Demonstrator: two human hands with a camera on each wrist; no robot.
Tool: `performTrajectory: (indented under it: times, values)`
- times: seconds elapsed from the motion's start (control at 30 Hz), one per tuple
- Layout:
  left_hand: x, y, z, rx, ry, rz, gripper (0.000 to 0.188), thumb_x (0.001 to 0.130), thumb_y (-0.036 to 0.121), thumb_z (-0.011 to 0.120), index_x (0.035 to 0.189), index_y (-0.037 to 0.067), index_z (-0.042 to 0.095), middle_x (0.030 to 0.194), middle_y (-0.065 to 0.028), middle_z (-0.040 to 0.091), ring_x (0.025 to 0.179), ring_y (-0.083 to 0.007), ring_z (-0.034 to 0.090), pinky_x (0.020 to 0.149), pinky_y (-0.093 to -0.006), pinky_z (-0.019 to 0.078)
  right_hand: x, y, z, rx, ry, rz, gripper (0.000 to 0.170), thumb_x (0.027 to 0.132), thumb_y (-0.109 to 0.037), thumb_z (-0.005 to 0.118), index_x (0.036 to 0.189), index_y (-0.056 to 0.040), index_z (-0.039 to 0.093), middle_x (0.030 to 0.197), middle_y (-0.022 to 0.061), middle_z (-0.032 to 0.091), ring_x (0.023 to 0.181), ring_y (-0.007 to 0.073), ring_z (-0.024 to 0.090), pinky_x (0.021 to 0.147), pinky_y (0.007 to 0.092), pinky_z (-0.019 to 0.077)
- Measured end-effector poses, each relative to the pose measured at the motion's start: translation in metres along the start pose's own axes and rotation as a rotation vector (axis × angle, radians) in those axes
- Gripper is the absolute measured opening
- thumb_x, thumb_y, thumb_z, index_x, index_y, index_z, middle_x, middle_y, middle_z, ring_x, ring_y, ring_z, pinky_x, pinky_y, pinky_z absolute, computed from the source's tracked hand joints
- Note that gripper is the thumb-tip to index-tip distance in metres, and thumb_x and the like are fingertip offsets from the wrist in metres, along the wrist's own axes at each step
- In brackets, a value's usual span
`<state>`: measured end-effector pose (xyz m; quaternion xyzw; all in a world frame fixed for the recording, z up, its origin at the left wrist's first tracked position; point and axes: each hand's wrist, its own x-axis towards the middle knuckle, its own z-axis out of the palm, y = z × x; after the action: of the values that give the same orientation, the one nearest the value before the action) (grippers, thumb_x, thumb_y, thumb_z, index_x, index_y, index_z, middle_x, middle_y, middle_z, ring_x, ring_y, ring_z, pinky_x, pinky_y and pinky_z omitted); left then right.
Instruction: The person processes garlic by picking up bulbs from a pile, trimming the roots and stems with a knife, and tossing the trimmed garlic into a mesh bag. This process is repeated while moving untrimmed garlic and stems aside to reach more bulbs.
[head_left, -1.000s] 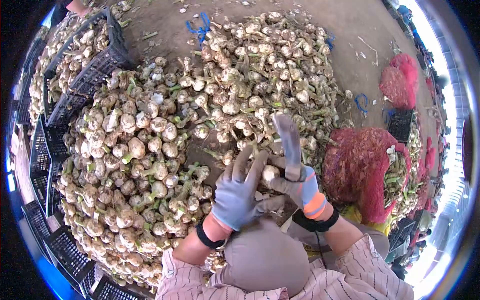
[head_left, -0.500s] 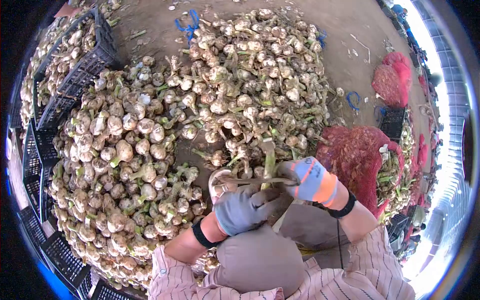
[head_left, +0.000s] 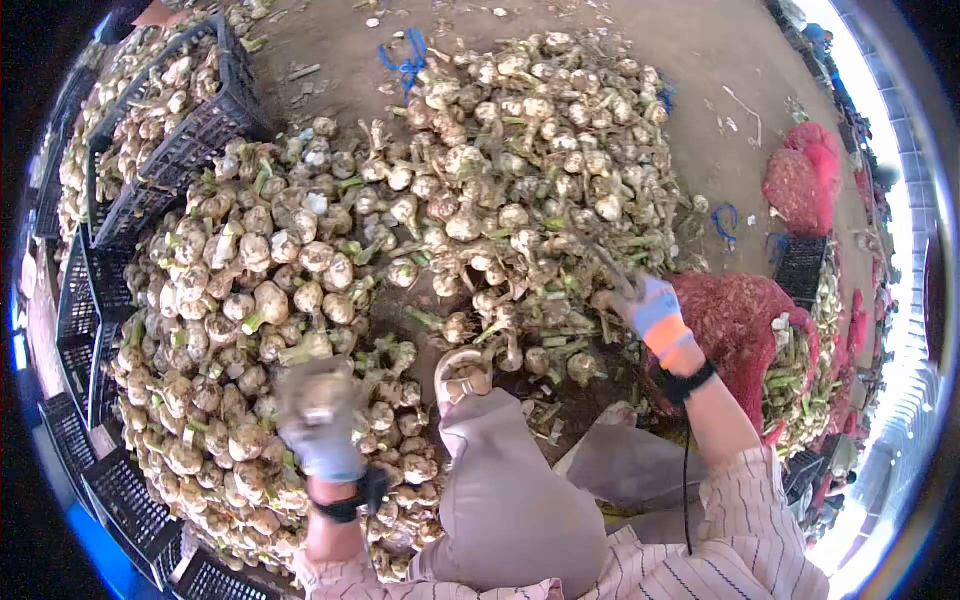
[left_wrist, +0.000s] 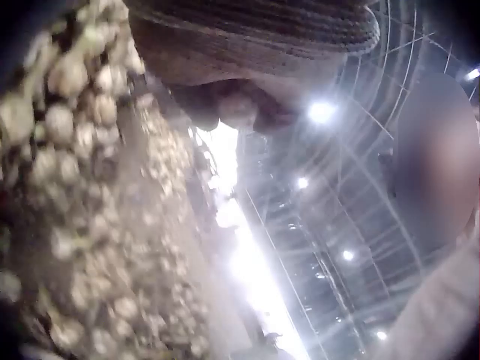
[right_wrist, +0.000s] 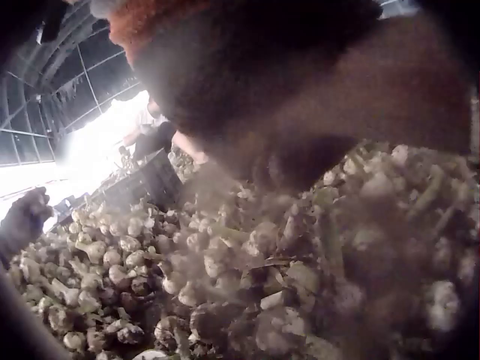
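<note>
In the head view the left hand point(head_left: 322, 425), gloved and motion-blurred, is over the left garlic heap point(head_left: 240, 300), with a pale, round garlic bulb point(head_left: 318, 410) in its curled fingers. The gloved right hand point(head_left: 652, 315) is at the near right edge of the far garlic heap point(head_left: 550, 150). Its fingers are curled round the handle of a dark curved blade point(head_left: 600, 258), which points up and left over the stems. The right wrist view shows blurred bulbs and stems point(right_wrist: 300, 277) below that hand; its fingers are not clear there.
Black crates point(head_left: 180, 150) stand along the left side, some holding garlic. A red mesh sack point(head_left: 730, 320) lies right of the right hand, another point(head_left: 805, 180) farther back. A sandalled foot point(head_left: 463, 378) is between the heaps. Blue twine point(head_left: 405, 65) lies behind.
The hands were together above the knee and have moved apart, the left to the left heap, the right forward and right with the blade. The stem between them is no longer seen there.
</note>
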<state>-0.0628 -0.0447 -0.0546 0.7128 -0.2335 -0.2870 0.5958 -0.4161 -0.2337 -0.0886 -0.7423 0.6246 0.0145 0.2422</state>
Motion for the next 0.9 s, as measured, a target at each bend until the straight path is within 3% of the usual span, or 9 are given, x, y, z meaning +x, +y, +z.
performTrajectory:
  times: [0.07,0.13,0.23,0.27,0.37,0.57,0.67,0.8,0.9]
  values:
    - [0.022,-0.011,-0.073,-0.237,0.335,0.089,0.034,0.077,0.002,0.064,0.110,0.005,0.056,0.098,-0.0070,0.062,0.086,-0.0160,0.060,0.077,-0.0262,0.0520,0.040,-0.025,0.015,-0.021,0.097,-0.001,0.036,0.076,-0.032,0.058,0.099,-0.0057,0.061,0.096,0.0208,0.062,0.089,0.0360,0.060,0.078,0.0418,0.0474]
    - [0.011,-0.016,-0.111,0.418,0.336,0.401,0.041,0.084,0.007,0.054,0.125,0.005,0.045,0.110,-0.0096,0.057,0.097,-0.0200,0.059,0.077,-0.0265,0.0517,0.077,-0.041,0.029,-0.079,0.037,0.024,0.035,0.075,-0.030,0.057,0.101,-0.0067,0.061,0.100,0.0213,0.062,0.094,0.0360,0.059,0.081,0.0408,0.0470]
    - [-0.002,0.014,-0.070,-0.192,0.529,-0.216,0.049,0.090,0.014,0.041,0.137,0.005,0.031,0.130,-0.0145,0.046,0.110,-0.0241,0.053,0.083,-0.0304,0.0511,0.114,-0.040,0.053,-0.446,-0.180,-0.013,0.031,0.073,-0.019,0.054,0.100,-0.0060,0.061,0.097,0.0210,0.063,0.090,0.0365,0.060,0.079,0.0409,0.0479]
    - [-0.012,-0.017,-0.070,0.402,0.182,-0.053,0.052,0.088,0.017,0.042,0.137,0.003,0.030,0.135,-0.0158,0.042,0.112,-0.0234,0.052,0.083,-0.0305,0.0504,0.115,-0.028,0.063,-0.432,-0.119,-0.013,0.029,0.075,-0.022,0.054,0.096,-0.0042,0.063,0.097,0.0205,0.063,0.090,0.0354,0.060,0.078,0.0396,0.0478]
    - [-0.008,0.005,0.007,-0.162,-0.158,-0.466,0.044,0.085,0.006,0.050,0.127,-0.002,0.040,0.121,-0.0155,0.051,0.100,-0.0227,0.057,0.079,-0.0282,0.0509,0.083,-0.018,0.045,-0.131,0.145,0.209,0.032,0.082,-0.028,0.051,0.097,-0.0022,0.060,0.090,0.0200,0.064,0.087,0.0366,0.061,0.076,0.0416,0.0480]
    - [-0.010,-0.042,0.095,-0.368,-0.784,-0.481,0.039,0.088,0.007,0.056,0.124,-0.001,0.044,0.107,-0.0066,0.058,0.096,-0.0146,0.056,0.081,-0.0273,0.0482,0.043,-0.008,0.026,0.017,0.218,0.015,0.039,0.076,-0.022,0.057,0.115,-0.0181,0.057,0.107,0.0186,0.059,0.090,0.0347,0.060,0.075,0.0403,0.0489]
    - [-0.015,-0.085,0.113,-0.480,-0.823,-0.658,0.039,0.087,0.008,0.058,0.122,-0.002,0.044,0.105,-0.0065,0.059,0.092,-0.0137,0.057,0.079,-0.0263,0.0493,0.078,-0.038,0.056,-0.163,0.041,0.019,0.040,0.075,-0.019,0.053,0.114,-0.0116,0.057,0.110,0.0186,0.059,0.099,0.0366,0.058,0.086,0.0406,0.0471]
    - [-0.014,-0.075,0.111,-0.333,-0.869,-0.588,0.035,0.086,0.010,0.059,0.117,-0.001,0.047,0.101,-0.0068,0.059,0.086,-0.0143,0.060,0.071,-0.0249,0.0509,0.096,-0.040,0.079,-0.427,-0.229,0.055,0.034,0.075,-0.019,0.053,0.103,-0.0013,0.061,0.106,0.0193,0.061,0.098,0.0361,0.058,0.086,0.0398,0.0462]
    - [-0.016,-0.074,0.100,-0.465,-0.790,-0.811,0.039,0.087,0.017,0.057,0.123,0.004,0.045,0.105,-0.0081,0.059,0.086,-0.0139,0.059,0.073,-0.0223,0.0472,0.064,-0.032,0.066,-0.182,0.129,0.131,0.028,0.080,-0.025,0.054,0.090,-0.0010,0.065,0.097,0.0175,0.064,0.089,0.0331,0.061,0.076,0.0381,0.0486]
